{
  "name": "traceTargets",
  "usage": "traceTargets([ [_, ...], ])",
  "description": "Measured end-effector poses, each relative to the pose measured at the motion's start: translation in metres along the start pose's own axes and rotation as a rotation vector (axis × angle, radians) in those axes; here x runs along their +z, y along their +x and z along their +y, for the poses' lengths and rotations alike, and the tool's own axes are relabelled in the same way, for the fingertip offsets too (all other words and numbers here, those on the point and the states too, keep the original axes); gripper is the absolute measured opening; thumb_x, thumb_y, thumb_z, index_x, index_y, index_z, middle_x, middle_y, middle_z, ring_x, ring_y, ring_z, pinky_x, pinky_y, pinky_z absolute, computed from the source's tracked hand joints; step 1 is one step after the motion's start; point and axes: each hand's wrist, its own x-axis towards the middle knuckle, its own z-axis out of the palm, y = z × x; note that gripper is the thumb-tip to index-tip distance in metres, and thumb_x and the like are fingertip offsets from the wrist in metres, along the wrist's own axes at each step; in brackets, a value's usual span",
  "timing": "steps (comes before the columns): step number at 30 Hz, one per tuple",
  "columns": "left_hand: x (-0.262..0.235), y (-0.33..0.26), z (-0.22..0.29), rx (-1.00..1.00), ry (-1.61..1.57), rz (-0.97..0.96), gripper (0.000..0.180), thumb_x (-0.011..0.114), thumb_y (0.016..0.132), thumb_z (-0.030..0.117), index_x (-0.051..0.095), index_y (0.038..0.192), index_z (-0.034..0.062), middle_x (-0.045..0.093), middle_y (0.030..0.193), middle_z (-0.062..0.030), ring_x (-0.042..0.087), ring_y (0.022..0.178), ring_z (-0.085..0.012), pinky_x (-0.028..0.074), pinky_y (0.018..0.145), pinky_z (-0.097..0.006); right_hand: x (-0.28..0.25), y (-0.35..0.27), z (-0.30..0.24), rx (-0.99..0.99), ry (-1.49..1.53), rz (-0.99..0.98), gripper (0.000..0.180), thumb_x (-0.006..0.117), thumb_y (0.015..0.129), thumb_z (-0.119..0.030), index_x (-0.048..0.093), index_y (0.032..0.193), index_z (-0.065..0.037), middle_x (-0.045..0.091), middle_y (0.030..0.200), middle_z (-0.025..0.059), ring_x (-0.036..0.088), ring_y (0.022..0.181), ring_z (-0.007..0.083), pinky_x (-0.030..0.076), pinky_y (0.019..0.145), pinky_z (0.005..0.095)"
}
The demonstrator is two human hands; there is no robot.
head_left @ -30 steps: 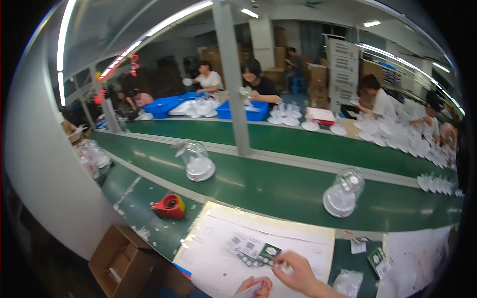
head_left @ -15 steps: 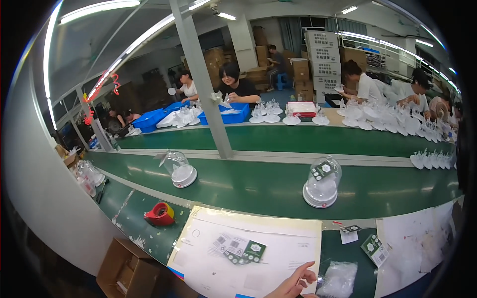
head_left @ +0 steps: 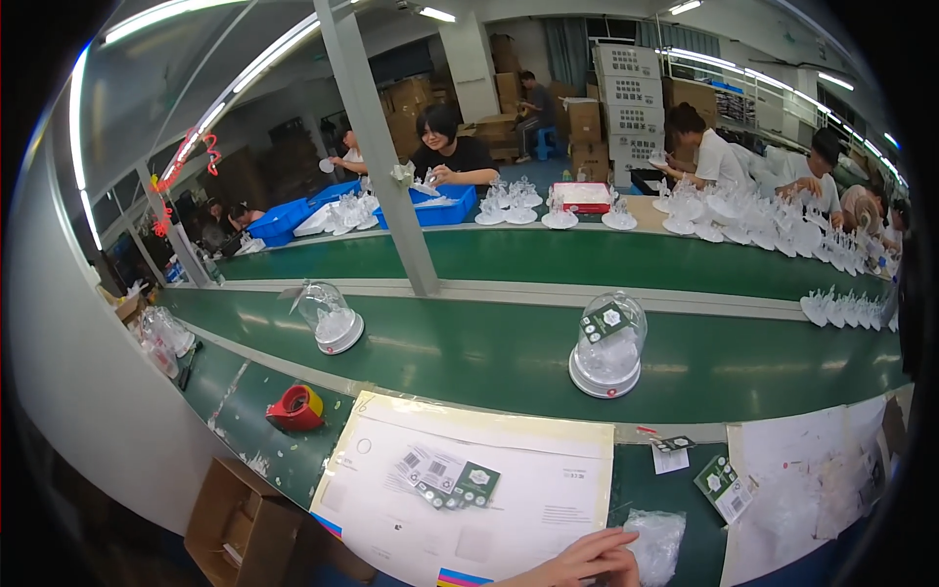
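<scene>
My left hand (head_left: 587,560) reaches in from the lower edge, over the right front of a white cardboard sheet (head_left: 391,528). Its fingers stretch to the right with nothing visible in them, their tips beside a bunch of clear plastic bags (head_left: 657,544). Skin showing just below these fingers may belong to my right hand (head_left: 620,575); its fingers are mostly hidden. Several green and white printed cards (head_left: 477,483) lie overlapping on the sheet. Further right are another green and white card (head_left: 724,489) and a smaller tag (head_left: 672,453).
Two clear domes on white bases, the left (head_left: 335,328) and the right one (head_left: 607,360) with a green card, stand on the green belt (head_left: 469,342). A red tape dispenser (head_left: 295,408) and a cardboard box (head_left: 240,519) are at left. Co-workers sit beyond a post (head_left: 377,147).
My left hand has moved right, toward the plastic bags, its fingers now lower and flatter. The whole view has shifted slightly, so the domes and cards appear further left.
</scene>
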Motion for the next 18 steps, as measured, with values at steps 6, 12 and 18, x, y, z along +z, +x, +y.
traceTargets([
  [6,-0.021,-0.011,-0.035,-0.044,-0.253,0.394,0.085,0.044,0.086,0.060,0.023,0.141,-0.0012,0.031,0.142,-0.0213,0.035,0.131,-0.0322,0.029,0.106,-0.043,-0.035,-0.005,0.013,0.190,0.049,0.040,0.008,0.060,0.082,0.001,0.064,0.089,0.004,0.064,0.076,0.0061,0.060,0.064,0.0106,0.047,0.057,0.0221],
  [12,-0.043,-0.023,0.020,0.332,0.114,0.772,0.050,0.044,0.094,0.046,0.050,0.111,-0.0006,0.060,0.090,-0.0136,0.059,0.080,-0.0263,0.047,0.068,-0.033,-0.055,0.022,-0.004,-0.007,-0.113,0.206,0.027,0.069,0.080,-0.021,0.060,0.079,0.005,0.062,0.069,0.0084,0.059,0.057,0.0133,0.045,0.052,0.0236],
  [18,-0.003,0.004,0.002,-0.010,0.142,0.199,0.021,0.072,0.072,0.005,0.064,0.091,0.0008,0.064,0.081,-0.0116,0.062,0.071,-0.0288,0.049,0.061,-0.035,-0.037,0.022,-0.017,-0.080,-0.073,-0.011,0.009,0.069,0.076,0.001,0.065,0.084,0.002,0.064,0.075,0.0113,0.060,0.060,0.0159,0.046,0.052,0.0248],
])
